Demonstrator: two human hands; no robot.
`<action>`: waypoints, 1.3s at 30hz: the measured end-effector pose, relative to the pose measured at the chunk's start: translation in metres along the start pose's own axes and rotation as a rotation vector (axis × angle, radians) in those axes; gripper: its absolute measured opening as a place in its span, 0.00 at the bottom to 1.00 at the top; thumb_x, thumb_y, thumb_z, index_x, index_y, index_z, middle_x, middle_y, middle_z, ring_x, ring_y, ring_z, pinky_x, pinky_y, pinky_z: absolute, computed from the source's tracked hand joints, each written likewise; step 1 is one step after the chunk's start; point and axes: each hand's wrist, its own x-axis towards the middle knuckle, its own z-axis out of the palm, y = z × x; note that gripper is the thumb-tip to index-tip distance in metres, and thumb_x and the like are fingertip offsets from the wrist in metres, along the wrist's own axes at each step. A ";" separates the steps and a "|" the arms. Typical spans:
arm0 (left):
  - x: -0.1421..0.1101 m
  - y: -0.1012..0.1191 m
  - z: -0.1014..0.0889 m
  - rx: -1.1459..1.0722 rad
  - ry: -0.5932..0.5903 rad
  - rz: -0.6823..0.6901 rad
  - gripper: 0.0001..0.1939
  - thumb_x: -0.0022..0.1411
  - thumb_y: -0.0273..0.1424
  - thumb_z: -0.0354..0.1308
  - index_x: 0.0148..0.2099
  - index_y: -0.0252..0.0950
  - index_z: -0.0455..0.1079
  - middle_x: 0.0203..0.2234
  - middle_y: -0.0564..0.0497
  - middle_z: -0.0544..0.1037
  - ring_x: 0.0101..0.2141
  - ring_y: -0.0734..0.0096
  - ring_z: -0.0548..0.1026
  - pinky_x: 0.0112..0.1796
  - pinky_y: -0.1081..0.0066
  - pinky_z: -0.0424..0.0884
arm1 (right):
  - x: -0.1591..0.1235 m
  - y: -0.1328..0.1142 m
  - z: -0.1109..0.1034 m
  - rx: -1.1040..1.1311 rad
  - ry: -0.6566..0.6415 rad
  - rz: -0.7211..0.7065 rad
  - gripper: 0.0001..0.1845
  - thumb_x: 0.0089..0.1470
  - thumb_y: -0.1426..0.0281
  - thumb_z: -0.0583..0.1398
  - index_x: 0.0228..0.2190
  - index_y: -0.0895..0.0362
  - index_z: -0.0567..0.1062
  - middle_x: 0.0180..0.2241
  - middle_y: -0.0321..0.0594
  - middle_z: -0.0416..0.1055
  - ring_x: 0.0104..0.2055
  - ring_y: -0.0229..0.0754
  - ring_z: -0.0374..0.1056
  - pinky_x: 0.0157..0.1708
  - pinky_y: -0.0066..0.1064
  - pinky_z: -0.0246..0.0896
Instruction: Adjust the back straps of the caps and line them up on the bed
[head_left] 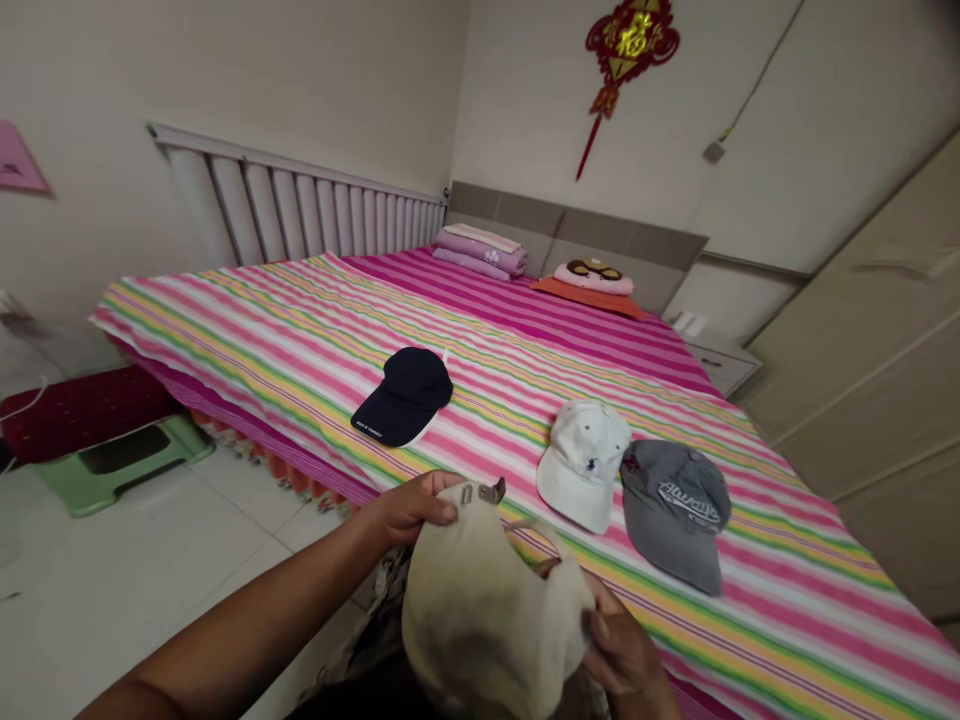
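In the head view, the left hand (420, 508) pinches the back edge of a beige baseball cap (480, 600) between its thumb and bent fingers; the right hand (621, 645) holds the other side of the same cap, its fingers curled in on the cloth. The cap is low in the view, in front of the near side of the bed; its back strap (544, 535) is undone, and a small metal buckle (493, 491) sticks up close to the left hand. There is a dark smudge on the cloth — or it may be a shadow, I cannot tell which.

Three more caps lie on the striped sheet (480, 385); the navy baseball cap (412, 390) is alone on the left, with small white words on its brim; the white baseball cap (586, 455) is well apart from it on the right, with a little dark horse-like mark; the gray baseball cap (679, 510) is just beside the white one — it says "Always" on the front.

Far back on the bed are folded purple bedding (480, 250) and a pink folded thing (596, 280) on orange cloth (585, 298); a green plastic stool (120, 465) stands on the floor at the left; a red and gold hanging (632, 40) is on the wall.
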 end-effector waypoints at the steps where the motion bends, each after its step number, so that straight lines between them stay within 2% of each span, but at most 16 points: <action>1: 0.000 0.000 0.002 0.026 0.001 -0.024 0.18 0.35 0.31 0.68 0.31 0.26 0.74 0.21 0.44 0.77 0.21 0.70 0.74 0.24 0.75 0.69 | -0.001 -0.004 0.003 0.017 -0.028 -0.011 0.29 0.25 0.52 0.66 0.30 0.57 0.74 0.25 0.44 0.72 0.28 0.47 0.68 0.26 0.34 0.61; 4: 0.000 -0.001 0.005 0.089 0.023 -0.064 0.19 0.35 0.34 0.68 0.30 0.26 0.74 0.21 0.46 0.76 0.19 0.73 0.72 0.23 0.77 0.67 | -0.003 -0.015 0.010 0.023 -0.086 -0.073 0.19 0.29 0.54 0.65 0.19 0.56 0.71 0.21 0.39 0.68 0.22 0.40 0.63 0.23 0.30 0.55; 6: 0.001 -0.001 0.007 0.122 0.042 -0.068 0.19 0.34 0.34 0.69 0.29 0.27 0.74 0.20 0.47 0.76 0.19 0.74 0.71 0.23 0.77 0.67 | -0.003 -0.018 0.012 0.015 -0.102 -0.110 0.18 0.32 0.55 0.65 0.13 0.55 0.66 0.18 0.37 0.65 0.21 0.39 0.59 0.23 0.31 0.54; 10: 0.000 0.007 0.014 0.212 0.057 -0.044 0.16 0.34 0.33 0.68 0.29 0.29 0.74 0.20 0.48 0.76 0.19 0.76 0.70 0.23 0.77 0.66 | -0.003 -0.010 0.012 0.038 -0.116 -0.193 0.20 0.35 0.53 0.62 0.11 0.54 0.64 0.14 0.37 0.62 0.22 0.42 0.59 0.25 0.34 0.54; 15: -0.002 0.023 0.036 0.382 0.036 -0.049 0.14 0.39 0.33 0.66 0.30 0.32 0.74 0.21 0.51 0.74 0.20 0.78 0.68 0.21 0.79 0.62 | -0.006 -0.008 0.015 0.021 -0.035 -0.185 0.18 0.36 0.51 0.61 0.19 0.53 0.69 0.07 0.30 0.54 0.14 0.38 0.53 0.21 0.33 0.51; 20: 0.002 0.028 0.057 0.518 0.048 0.012 0.09 0.44 0.29 0.64 0.32 0.33 0.72 0.22 0.53 0.74 0.22 0.80 0.68 0.25 0.80 0.62 | -0.011 -0.030 0.025 0.049 -0.106 -0.237 0.15 0.35 0.57 0.64 0.26 0.53 0.71 0.06 0.26 0.53 0.11 0.35 0.52 0.20 0.31 0.53; 23: 0.006 0.025 0.062 0.473 0.062 0.010 0.07 0.46 0.29 0.63 0.30 0.32 0.72 0.21 0.53 0.73 0.21 0.81 0.67 0.24 0.81 0.62 | -0.013 -0.041 0.030 0.067 -0.105 -0.245 0.12 0.39 0.58 0.62 0.24 0.52 0.69 0.07 0.26 0.53 0.09 0.33 0.49 0.14 0.28 0.51; 27: 0.011 0.021 0.063 0.362 0.070 -0.043 0.08 0.44 0.30 0.64 0.29 0.32 0.73 0.20 0.52 0.73 0.20 0.80 0.67 0.22 0.80 0.62 | -0.013 -0.049 0.034 0.031 -0.054 -0.207 0.15 0.41 0.56 0.61 0.21 0.53 0.66 0.08 0.26 0.56 0.07 0.29 0.45 0.09 0.23 0.42; 31: 0.018 0.016 0.064 0.333 0.064 -0.079 0.09 0.42 0.28 0.65 0.29 0.31 0.73 0.19 0.51 0.73 0.19 0.81 0.68 0.21 0.80 0.62 | -0.010 -0.053 0.046 -0.039 -0.049 -0.138 0.14 0.43 0.59 0.62 0.25 0.57 0.69 0.12 0.30 0.64 0.07 0.26 0.49 0.10 0.21 0.38; 35: 0.025 0.009 0.067 0.273 0.055 -0.083 0.12 0.39 0.27 0.66 0.30 0.30 0.71 0.22 0.50 0.74 0.21 0.78 0.70 0.24 0.78 0.64 | -0.004 -0.055 0.060 -0.160 -0.030 -0.120 0.14 0.47 0.61 0.60 0.27 0.60 0.69 0.13 0.31 0.65 0.08 0.25 0.51 0.10 0.19 0.36; 39: 0.029 0.002 0.068 0.247 0.103 -0.030 0.11 0.38 0.26 0.67 0.25 0.30 0.67 0.19 0.52 0.73 0.19 0.80 0.68 0.22 0.79 0.62 | 0.002 -0.048 0.064 -0.217 0.004 -0.132 0.14 0.49 0.61 0.58 0.26 0.60 0.67 0.14 0.31 0.67 0.09 0.25 0.52 0.10 0.19 0.37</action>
